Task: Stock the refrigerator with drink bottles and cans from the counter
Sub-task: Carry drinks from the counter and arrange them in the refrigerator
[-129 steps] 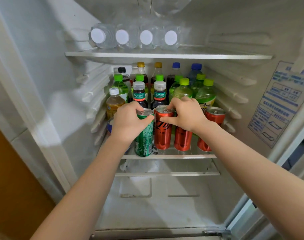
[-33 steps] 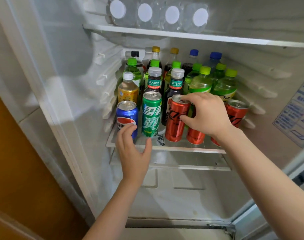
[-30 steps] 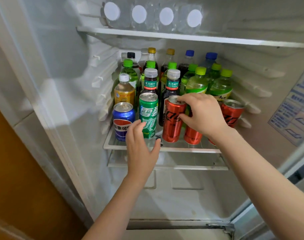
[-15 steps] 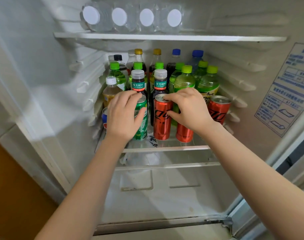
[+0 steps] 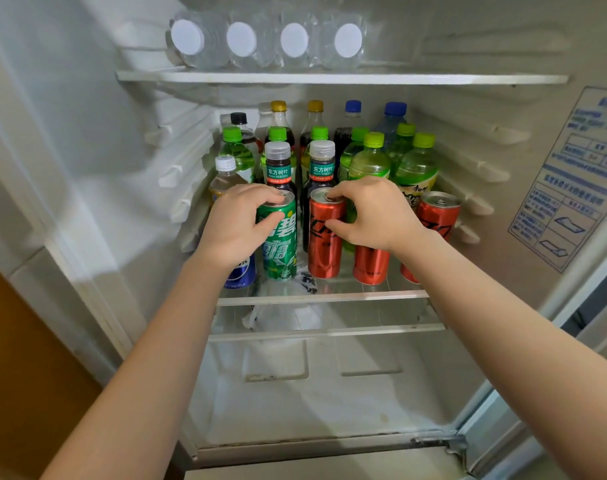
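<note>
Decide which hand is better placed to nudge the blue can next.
Likely left: left hand grips the green can beside the blue can; right hand holds a red can, farther away.

My left hand point(image 5: 236, 223) on the green can point(image 5: 281, 247), my right hand point(image 5: 374, 216) on the red can point(image 5: 326, 251).
I grip the green can near its top, thumb on the label, fingers over the rim. I pinch the red can, one fingertip on the lid, thumb on the side. Both cans stand upright, just beside each other, at the front of the middle shelf point(image 5: 323, 297). A blue can point(image 5: 241, 275) stands left of them, partly hidden by my wrist. Upright bottles point(image 5: 371, 161) fill the rows behind.
</note>
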A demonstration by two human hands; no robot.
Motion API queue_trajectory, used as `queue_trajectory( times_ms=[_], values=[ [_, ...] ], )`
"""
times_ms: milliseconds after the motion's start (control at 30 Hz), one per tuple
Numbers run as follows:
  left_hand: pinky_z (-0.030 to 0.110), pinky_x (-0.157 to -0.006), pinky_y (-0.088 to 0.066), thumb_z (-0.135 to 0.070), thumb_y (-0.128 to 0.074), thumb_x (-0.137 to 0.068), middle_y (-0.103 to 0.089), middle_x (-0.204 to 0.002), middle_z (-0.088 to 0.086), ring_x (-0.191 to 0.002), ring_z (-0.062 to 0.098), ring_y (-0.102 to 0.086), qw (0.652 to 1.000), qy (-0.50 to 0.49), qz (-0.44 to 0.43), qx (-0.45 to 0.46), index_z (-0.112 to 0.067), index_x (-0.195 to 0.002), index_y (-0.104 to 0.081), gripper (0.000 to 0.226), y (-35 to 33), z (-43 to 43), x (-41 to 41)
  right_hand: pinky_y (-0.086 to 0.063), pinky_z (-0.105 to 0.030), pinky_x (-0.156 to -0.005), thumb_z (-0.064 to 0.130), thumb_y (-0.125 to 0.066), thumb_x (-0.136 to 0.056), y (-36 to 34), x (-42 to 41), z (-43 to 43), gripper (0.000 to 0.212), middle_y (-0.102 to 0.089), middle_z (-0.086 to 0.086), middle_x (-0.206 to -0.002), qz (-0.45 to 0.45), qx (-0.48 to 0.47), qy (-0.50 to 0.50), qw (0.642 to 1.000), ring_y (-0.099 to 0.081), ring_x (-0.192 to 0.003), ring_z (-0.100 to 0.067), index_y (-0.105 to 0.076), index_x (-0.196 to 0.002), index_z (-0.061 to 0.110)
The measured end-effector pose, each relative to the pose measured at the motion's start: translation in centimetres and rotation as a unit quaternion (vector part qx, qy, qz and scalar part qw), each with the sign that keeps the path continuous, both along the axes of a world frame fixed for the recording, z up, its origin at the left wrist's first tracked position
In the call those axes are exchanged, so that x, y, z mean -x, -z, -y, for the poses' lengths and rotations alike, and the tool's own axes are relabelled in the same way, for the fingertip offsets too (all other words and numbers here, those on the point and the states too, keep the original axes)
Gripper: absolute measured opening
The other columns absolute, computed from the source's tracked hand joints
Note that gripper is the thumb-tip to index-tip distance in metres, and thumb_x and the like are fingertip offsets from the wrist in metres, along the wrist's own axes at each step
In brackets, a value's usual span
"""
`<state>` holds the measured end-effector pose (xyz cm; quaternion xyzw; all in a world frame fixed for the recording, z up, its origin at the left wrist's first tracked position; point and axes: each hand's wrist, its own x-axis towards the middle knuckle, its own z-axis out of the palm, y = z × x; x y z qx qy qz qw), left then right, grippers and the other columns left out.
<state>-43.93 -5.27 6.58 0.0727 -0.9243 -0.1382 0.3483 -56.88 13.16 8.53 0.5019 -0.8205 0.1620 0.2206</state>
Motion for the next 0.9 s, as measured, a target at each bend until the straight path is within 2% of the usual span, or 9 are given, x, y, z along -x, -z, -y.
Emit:
queue_trajectory(
  times_ms=[67, 133, 333, 500, 667, 767, 833, 900],
  values=[
    [0.02, -0.094, -0.03, -0.017, -0.068, -0.085, -0.067, -0.119, 0.0, -0.112, 0.019, -0.058, 1.0, -0.01, 0.0, 0.016, -0.013, -0.112, -0.069, 0.027, 0.1, -0.1, 0.0, -0.05, -0.036, -0.077, 0.047, -0.065, -0.081, -0.5, -0.2, 0.7, 0.041, -0.07, -0.004, -0.1, -0.005, -0.003, 0.019, 1.0, -0.063, -0.094, -0.025, -0.067, -0.107, 0.016],
    [0.02, -0.093, -0.031, -0.018, -0.068, -0.085, -0.068, -0.118, 0.0, -0.111, 0.019, -0.059, 1.0, -0.016, -0.002, 0.02, -0.013, -0.111, -0.07, 0.027, 0.0, -0.1, -0.1, -0.051, -0.037, -0.073, 0.048, -0.063, -0.083, -0.8, -0.3, 1.2, 0.04, -0.07, -0.005, -0.099, -0.001, -0.006, 0.039, 0.999, -0.063, -0.091, -0.026, -0.067, -0.106, 0.015],
    [0.02, -0.092, -0.033, -0.02, -0.069, -0.084, -0.068, -0.116, -0.002, -0.109, 0.017, -0.06, 1.0, -0.013, -0.001, 0.02, -0.015, -0.11, -0.07, 0.027, -0.2, -0.2, -0.2, -0.052, -0.038, -0.086, 0.034, -0.065, -0.086, -0.5, 0.0, 0.8, 0.033, -0.068, -0.001, -0.113, 0.083, 0.004, -0.001, 0.997, -0.063, -0.103, -0.021, -0.065, -0.115, 0.018],
    [0.021, -0.09, -0.034, -0.021, -0.068, -0.085, -0.068, -0.116, -0.001, -0.109, 0.018, -0.059, 1.0, -0.019, 0.002, 0.023, -0.015, -0.111, -0.07, 0.027, 0.0, -0.2, -0.2, -0.052, -0.041, -0.086, 0.031, -0.063, -0.087, -0.5, 0.2, 1.0, 0.031, -0.067, 0.0, -0.114, 0.086, -0.009, -0.01, 0.996, -0.062, -0.105, -0.023, -0.063, -0.116, 0.019],
    [0.026, -0.092, -0.037, -0.02, -0.067, -0.085, -0.067, -0.117, 0.001, -0.109, 0.02, -0.058, 1.0, -0.022, 0.006, 0.016, -0.014, -0.112, -0.069, 0.028, 0.0, -0.3, -0.1, -0.05, -0.04, -0.089, 0.023, -0.064, -0.086, -0.6, 0.5, 0.8, 0.03, -0.067, -0.001, -0.115, 0.082, -0.014, -0.028, 0.996, -0.062, -0.105, -0.022, -0.063, -0.116, 0.016],
    [0.024, -0.088, -0.036, -0.021, -0.069, -0.084, -0.066, -0.115, 0.002, -0.107, 0.021, -0.058, 1.0, -0.023, -0.008, 0.008, -0.013, -0.111, -0.068, 0.029, 0.2, -0.7, -0.1, -0.049, -0.038, -0.093, 0.023, -0.065, -0.086, -0.6, 0.4, 0.4, 0.033, -0.066, 0.001, -0.119, 0.082, -0.015, -0.039, 0.996, -0.061, -0.108, -0.019, -0.063, -0.118, 0.016],
    [0.025, -0.09, -0.036, -0.024, -0.07, -0.083, -0.064, -0.118, 0.002, -0.108, 0.022, -0.056, 1.0, -0.023, -0.015, 0.005, -0.014, -0.113, -0.067, 0.032, 0.3, -1.1, 0.0, -0.049, -0.037, -0.094, 0.026, -0.064, -0.086, -0.6, 0.3, -0.2, 0.034, -0.064, 0.001, -0.122, 0.091, 0.009, -0.036, 0.995, -0.06, -0.111, -0.018, -0.063, -0.119, 0.017],
    [0.03, -0.096, -0.036, -0.027, -0.069, -0.084, -0.062, -0.122, 0.002, -0.112, 0.023, -0.054, 0.999, -0.024, -0.018, 0.018, -0.014, -0.116, -0.066, 0.034, 0.3, -1.4, 0.2, -0.048, -0.033, -0.094, 0.025, -0.061, -0.088, -0.6, 0.4, -1.3, 0.031, -0.065, 0.001, -0.121, 0.105, 0.076, -0.015, 0.991, -0.059, -0.111, -0.017, -0.064, -0.118, 0.018]
  ],
)
